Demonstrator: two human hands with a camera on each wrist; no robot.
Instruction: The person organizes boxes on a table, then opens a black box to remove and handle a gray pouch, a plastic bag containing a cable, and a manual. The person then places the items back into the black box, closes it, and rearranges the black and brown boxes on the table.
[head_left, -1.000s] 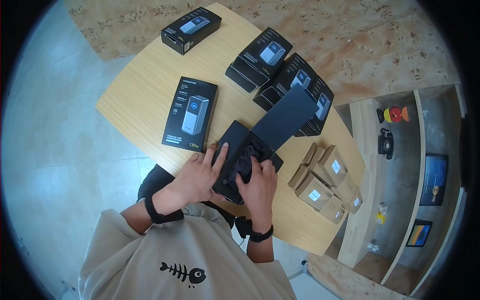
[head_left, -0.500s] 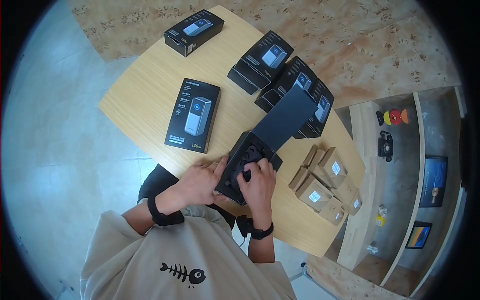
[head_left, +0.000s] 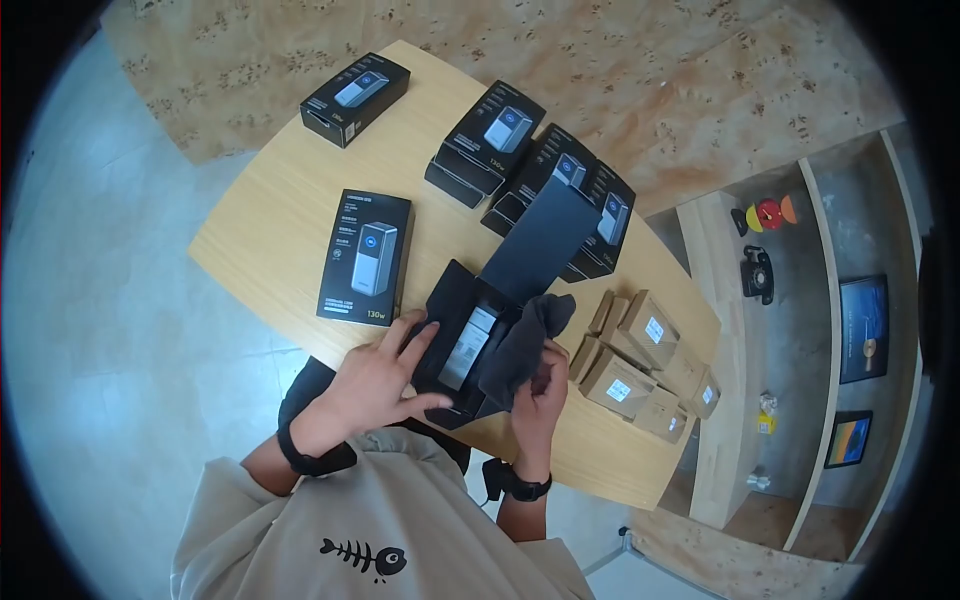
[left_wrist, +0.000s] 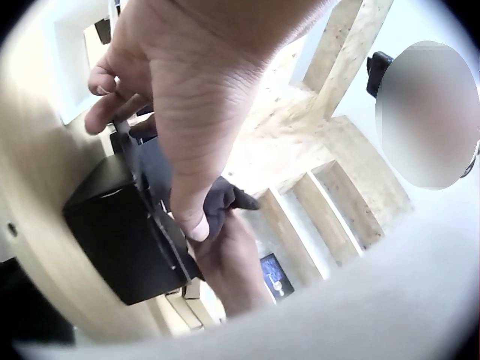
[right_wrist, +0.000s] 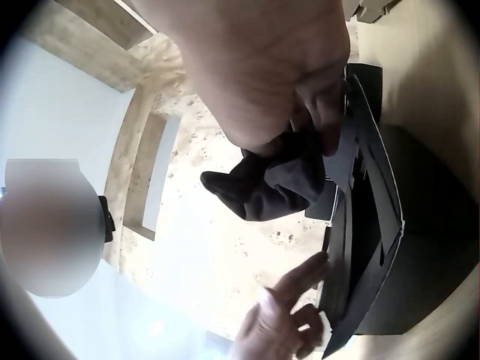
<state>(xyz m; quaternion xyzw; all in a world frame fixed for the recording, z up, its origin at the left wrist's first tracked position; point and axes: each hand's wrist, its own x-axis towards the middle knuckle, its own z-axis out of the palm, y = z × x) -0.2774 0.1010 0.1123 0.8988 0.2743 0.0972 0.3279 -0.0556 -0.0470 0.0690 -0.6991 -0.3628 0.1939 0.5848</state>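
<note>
A black box (head_left: 455,268) stands at the table's near edge with its lid flap (head_left: 540,240) raised. Inside it shows a pale panel with fine print (head_left: 467,350). My right hand (head_left: 541,395) pinches a dark, soft cloth pouch (head_left: 520,350) at the box's right side, above the opening. In the right wrist view the pouch (right_wrist: 274,180) hangs bunched from the fingers. Against the box's left edge, my left hand (head_left: 372,385) rests with fingers extended and thumb spread toward the near corner. The left wrist view shows its thumb (left_wrist: 196,225) in front of the pouch.
Left of the open box lies a closed black box with a power bank picture (head_left: 365,258). Another (head_left: 356,98) is at the far left corner, and several more (head_left: 493,135) stand at the back. Small brown cartons (head_left: 650,330) cluster on the right. Shelves (head_left: 745,400) stand beyond the table.
My right hand has lifted the dark pouch out of the box and moved right, uncovering the printed panel. My left hand has spread its thumb and fingers along the box. The head view has shifted slightly.
</note>
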